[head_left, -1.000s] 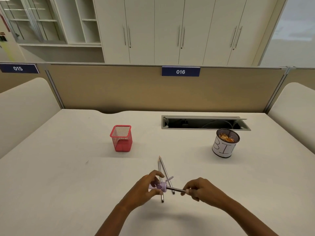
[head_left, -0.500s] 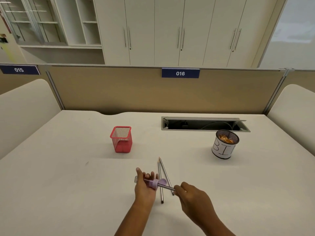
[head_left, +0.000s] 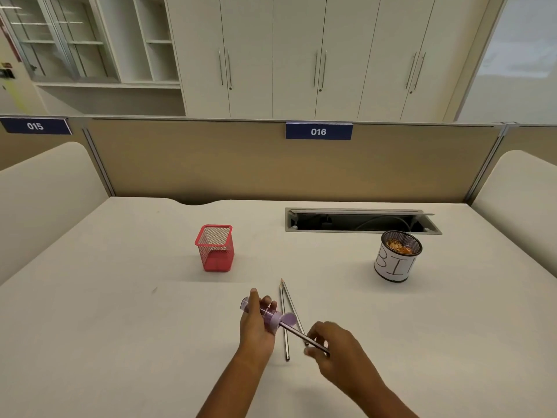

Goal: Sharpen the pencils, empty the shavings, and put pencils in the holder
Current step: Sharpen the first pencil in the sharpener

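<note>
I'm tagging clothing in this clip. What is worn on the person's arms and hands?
Nothing shows. The left arm and right arm are bare to the picture's edge, no sleeve. The left hand and right hand have no gloves, watch or visible rings.

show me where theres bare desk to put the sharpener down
Free: the wide desk left of the left hand, nearer than the red holder; also the patch between the loose pencils and the bin cup. Crowded: by the right hand, where the sharpener and held pencil cross over the loose pencils.
</note>
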Available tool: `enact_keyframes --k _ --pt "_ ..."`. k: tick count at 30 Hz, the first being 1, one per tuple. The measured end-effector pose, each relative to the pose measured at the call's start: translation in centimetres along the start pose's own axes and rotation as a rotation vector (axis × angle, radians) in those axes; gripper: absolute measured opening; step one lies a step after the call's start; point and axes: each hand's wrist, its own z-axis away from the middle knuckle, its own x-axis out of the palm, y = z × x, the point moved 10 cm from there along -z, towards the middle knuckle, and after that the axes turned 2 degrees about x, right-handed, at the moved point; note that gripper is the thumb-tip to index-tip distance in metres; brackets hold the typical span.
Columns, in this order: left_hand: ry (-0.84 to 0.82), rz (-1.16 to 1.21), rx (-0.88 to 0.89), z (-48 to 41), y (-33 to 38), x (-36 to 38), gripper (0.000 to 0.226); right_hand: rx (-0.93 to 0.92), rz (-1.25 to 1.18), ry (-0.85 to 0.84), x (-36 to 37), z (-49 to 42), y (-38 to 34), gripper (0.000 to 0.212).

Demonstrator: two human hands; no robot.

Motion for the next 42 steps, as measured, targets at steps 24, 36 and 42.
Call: enact_keyframes --k 24,36,42 --pt "-0.113 -0.274 -0.012 0.4 -1.1 -0.1 0.031 -0.236 0.474 0.289 -2.1 0.4 -1.8 0.013" --pt "-0.18 -0.409 0.036 0.0 0.0 -0.2 0.012 -0.116 0.394 0.205 -3.7 -0.9 0.1 0.02" --pt "-0.212 -0.443 0.027 0.1 -0.2 -0.1 0.011 0.372 -0.515 -0.334 -0.1 -1.3 4.0 0.024"
